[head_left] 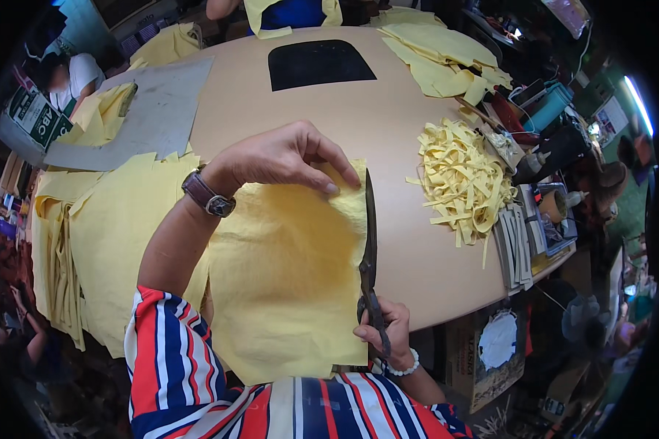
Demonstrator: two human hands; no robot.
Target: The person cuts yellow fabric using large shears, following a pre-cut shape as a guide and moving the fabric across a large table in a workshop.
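A yellow cloth sheet [285, 278] hangs in front of me over the table's near edge. My left hand [293, 157] pinches it near its far right corner, thumb and fingers bent around the edge. In my right hand [394, 329] is a pair of large dark scissors [370, 256], its handles inside my fingers. The long blades point away from me and lie along the sheet's right edge, the tip close to my left fingertips. How far apart the blades are, I cannot tell.
On the tan table [432, 285] are a heap of yellow strips [465, 175], a black panel [318, 62], a grey board [165, 102] and stacked yellow cloth [117, 234]. More yellow pieces [447, 55] lie far right. Tools and a tray [553, 212] crowd the right edge. Other people are nearby.
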